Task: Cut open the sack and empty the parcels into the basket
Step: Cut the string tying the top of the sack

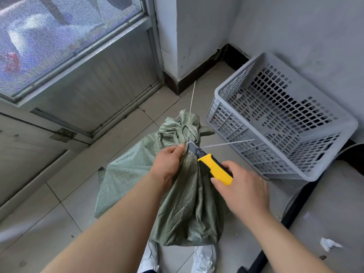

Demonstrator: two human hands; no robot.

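A green woven sack stands on the tiled floor, its neck bunched and bound with a white tie whose loose ends stick out up and to the right. My left hand grips the sack's neck just below the knot. My right hand holds a yellow and black utility knife; its blade tip touches the tie at the neck. The grey perforated plastic basket sits tilted against the wall to the right, its opening towards me, and I see no parcels in it.
A metal door with a mesh window fills the left. A white wall corner stands behind the sack. A grey surface with a crumpled white scrap lies at lower right. My white shoes are under the sack.
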